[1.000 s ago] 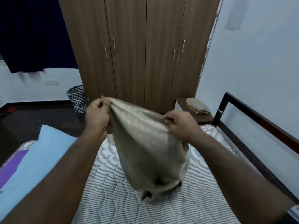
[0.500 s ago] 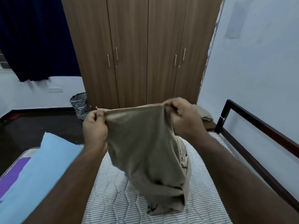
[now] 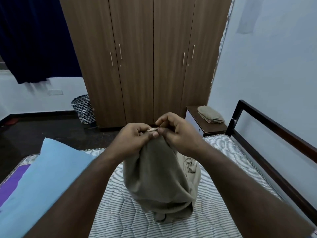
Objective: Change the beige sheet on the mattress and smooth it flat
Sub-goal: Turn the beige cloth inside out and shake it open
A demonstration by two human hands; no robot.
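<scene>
A beige sheet [image 3: 159,179] hangs bunched above the bare striped mattress [image 3: 228,177], its lower folds resting on the quilting. My left hand [image 3: 133,140] grips the top of the cloth with curled fingers. My right hand [image 3: 178,133] pinches the same hem right beside it, thumb and forefinger on the edge, so both hands meet at the top of the bundle. A second folded beige cloth [image 3: 210,114] lies on a small bedside table [image 3: 214,128] by the far wall.
A light blue pillow [image 3: 39,184] over a purple cloth [image 3: 12,177] lies on the mattress at left. The dark bed frame rail [image 3: 277,127] runs along the right wall. Behind stand a brown wardrobe [image 3: 145,57] and a zigzag-patterned basket [image 3: 83,111] on dark floor.
My hands, held apart with the sheet's edge stretched between them, have come together at the centre. The cloth now hangs as one narrow bundle.
</scene>
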